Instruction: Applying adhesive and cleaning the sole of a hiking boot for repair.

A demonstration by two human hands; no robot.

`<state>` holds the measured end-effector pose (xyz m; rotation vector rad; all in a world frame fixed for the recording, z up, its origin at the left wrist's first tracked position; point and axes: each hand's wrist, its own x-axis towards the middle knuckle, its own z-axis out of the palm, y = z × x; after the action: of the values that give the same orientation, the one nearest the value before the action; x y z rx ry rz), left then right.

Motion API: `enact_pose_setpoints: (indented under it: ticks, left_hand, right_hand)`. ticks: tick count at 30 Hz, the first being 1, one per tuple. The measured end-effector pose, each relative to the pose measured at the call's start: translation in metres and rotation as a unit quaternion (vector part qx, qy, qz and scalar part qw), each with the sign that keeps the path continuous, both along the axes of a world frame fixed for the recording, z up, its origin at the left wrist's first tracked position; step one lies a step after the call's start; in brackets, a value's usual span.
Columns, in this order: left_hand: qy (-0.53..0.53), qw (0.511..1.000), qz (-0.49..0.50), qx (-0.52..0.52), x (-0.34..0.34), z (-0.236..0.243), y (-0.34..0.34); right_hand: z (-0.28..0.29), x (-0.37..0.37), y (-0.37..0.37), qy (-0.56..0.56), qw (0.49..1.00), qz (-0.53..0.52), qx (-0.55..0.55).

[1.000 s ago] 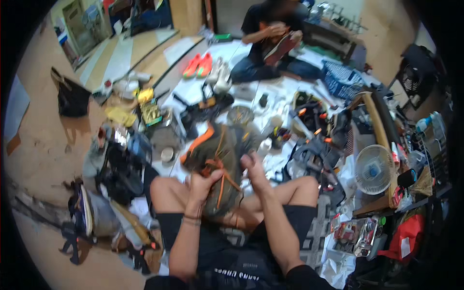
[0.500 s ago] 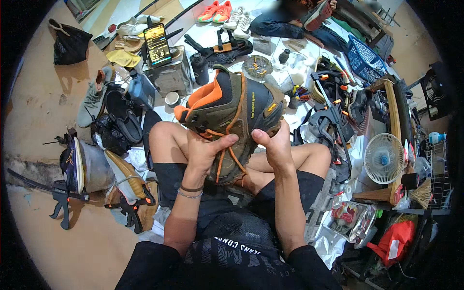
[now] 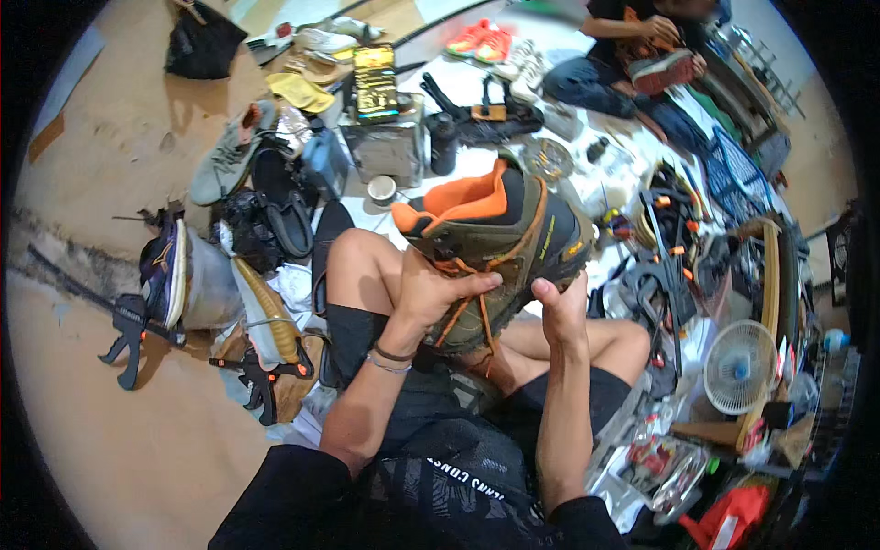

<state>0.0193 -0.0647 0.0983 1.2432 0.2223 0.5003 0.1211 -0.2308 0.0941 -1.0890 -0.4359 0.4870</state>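
- I have the olive boot held up between both hands, above the crossed legs and off the floor; its orange-lined collar is on the far left side, and loose orange laces hang down its near side.
- My left hand is wrapped round the boot's near left side, thumb laid across the laced front; the other fingers are mostly hidden from me, so I can't tell exactly how tightly they curl.
- My right hand cups the boot's near right side, thumb pointing up against it; again the boot hides most of the fingers.
- Beyond the boot to the left I see a small white cup, a dark bottle and a grey box with a phone propped upright on it.
- Left of the box are a blue-grey jug and black slip-on shoes.
- At the far side, bright orange shoes sit beside a pale pair.
- Far right, a co-worker sits holding a red-soled shoe, near a blue basket.
- On the near right stands a white fan.
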Motion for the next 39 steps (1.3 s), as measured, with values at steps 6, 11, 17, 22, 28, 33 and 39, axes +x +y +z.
enact_pose_setpoints:
  ticks: [6, 11, 17, 22, 28, 33, 39]
  left_hand:
    - [-0.003, 1.000, -0.026, -0.017, -0.003, -0.014, 0.000]
    - [0.035, 0.997, 0.058, -0.023, -0.015, -0.021, -0.009]
    - [0.071, 0.982, 0.139, -0.105, -0.064, -0.046, 0.037]
    - [0.022, 0.974, 0.189, -0.127, -0.072, -0.072, 0.044]
    - [-0.018, 0.973, 0.138, -0.182, -0.070, -0.070, 0.030]
    - [0.032, 0.968, 0.164, -0.186, -0.059, -0.056, 0.016]
    - [0.043, 0.974, 0.145, -0.170, -0.057, -0.050, 0.013]
  right_hand:
    - [-0.020, -0.006, -0.007, 0.000, 0.999, -0.027, -0.021]
    - [-0.033, -0.004, -0.016, -0.006, 0.992, 0.008, -0.129]
    - [-0.058, -0.067, 0.012, 0.073, 0.969, 0.227, -0.068]
    - [-0.056, -0.081, 0.044, -0.252, 0.940, 0.145, -0.180]
    - [-0.031, -0.083, 0.036, -0.011, 0.956, 0.255, -0.143]
    - [-0.049, -0.077, 0.028, -0.001, 0.960, 0.237, -0.150]
    - [-0.055, -0.073, 0.023, 0.056, 0.950, 0.253, -0.172]
